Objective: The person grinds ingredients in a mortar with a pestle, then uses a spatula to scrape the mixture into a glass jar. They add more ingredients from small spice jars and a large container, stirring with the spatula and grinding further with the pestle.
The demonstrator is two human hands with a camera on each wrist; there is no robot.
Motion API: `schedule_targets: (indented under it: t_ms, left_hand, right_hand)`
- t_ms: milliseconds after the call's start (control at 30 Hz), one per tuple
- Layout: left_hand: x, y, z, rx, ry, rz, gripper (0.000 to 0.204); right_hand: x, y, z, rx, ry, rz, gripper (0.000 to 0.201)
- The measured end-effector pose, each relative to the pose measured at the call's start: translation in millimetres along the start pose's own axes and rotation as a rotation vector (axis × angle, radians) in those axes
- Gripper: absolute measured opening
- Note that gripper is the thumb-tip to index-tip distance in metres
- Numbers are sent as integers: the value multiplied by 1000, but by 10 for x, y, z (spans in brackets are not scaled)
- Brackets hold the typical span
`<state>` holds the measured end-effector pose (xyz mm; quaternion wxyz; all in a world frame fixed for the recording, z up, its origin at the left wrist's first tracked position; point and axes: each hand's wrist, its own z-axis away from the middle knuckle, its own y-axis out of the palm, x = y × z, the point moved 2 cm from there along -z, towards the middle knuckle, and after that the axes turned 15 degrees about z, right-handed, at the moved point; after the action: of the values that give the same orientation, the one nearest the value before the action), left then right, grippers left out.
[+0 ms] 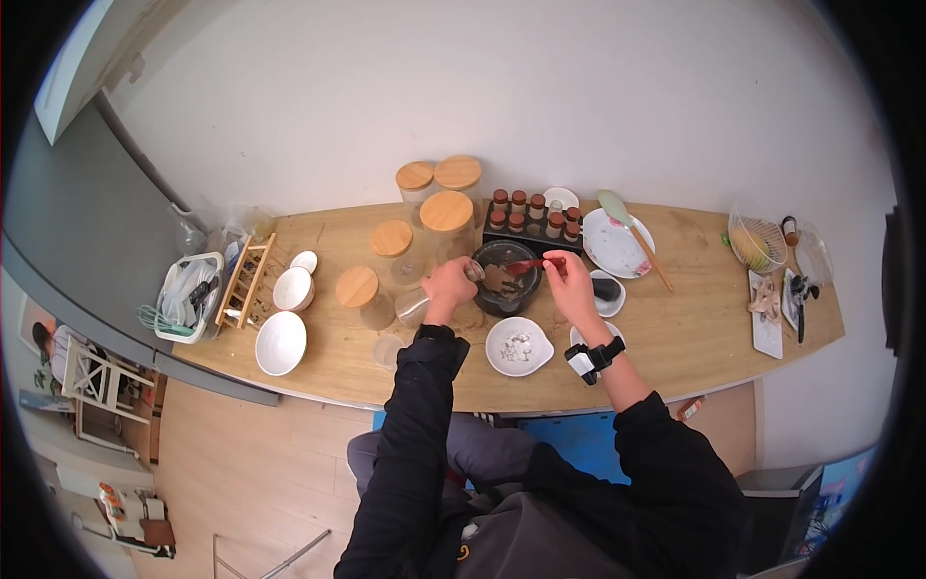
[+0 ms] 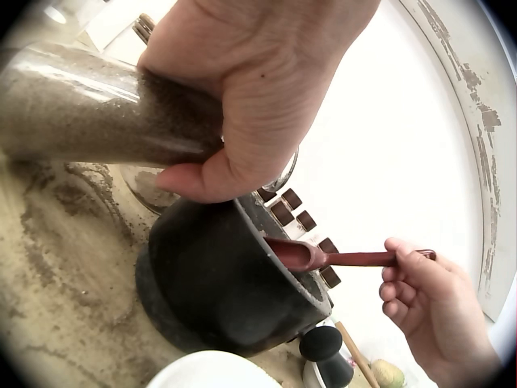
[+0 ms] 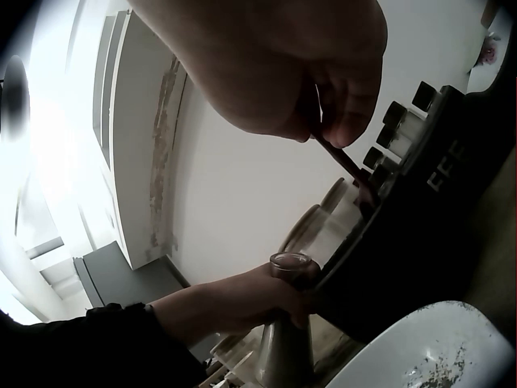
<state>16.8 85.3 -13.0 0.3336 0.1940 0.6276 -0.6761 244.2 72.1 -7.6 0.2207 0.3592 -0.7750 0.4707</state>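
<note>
My left hand (image 1: 449,287) grips a clear glass bottle (image 2: 89,109) by its neck, fingers wrapped round it. The bottle lies tilted, holds brownish-grey powder, and its mouth is at the left rim of a black mortar (image 2: 218,283). In my right hand (image 1: 569,285), thumb and fingers pinch the thin handle of a dark red scoop (image 2: 299,255). The scoop's bowl dips inside the mortar, above brown powder (image 1: 500,280). Just in front of the mortar stands a white spouted bowl (image 1: 519,359) with flaky bits in it.
Behind the mortar is a black rack (image 1: 526,234) of brown-capped spice jars. Wooden-lidded glass jars (image 1: 393,238) stand to the left, beyond them white bowls (image 1: 281,344). A black pestle (image 1: 606,289) rests in a white dish at right, near a floral plate (image 1: 603,249) and a spatula (image 1: 648,246).
</note>
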Motion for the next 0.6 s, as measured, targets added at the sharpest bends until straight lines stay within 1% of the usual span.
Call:
schedule_targets:
  t_ms: [133, 233, 333, 433, 600]
  left_hand:
    - [-12, -3, -3, 32, -29, 8, 33]
    - [22, 16, -30, 40, -28, 18, 33]
    - [15, 10, -24, 45, -25, 12, 34]
    - [5, 12, -23, 31, -28, -2, 34]
    - [13, 16, -30, 26, -28, -5, 34]
  right_hand:
    - [-214, 123, -124, 4, 56, 5, 17]
    - [-354, 243, -140, 196, 298, -202, 20]
    - [-467, 336, -112, 236, 464, -411, 21]
    - [-510, 374, -54, 273, 585, -544, 21]
    - [-537, 408, 24, 236, 672, -699, 20]
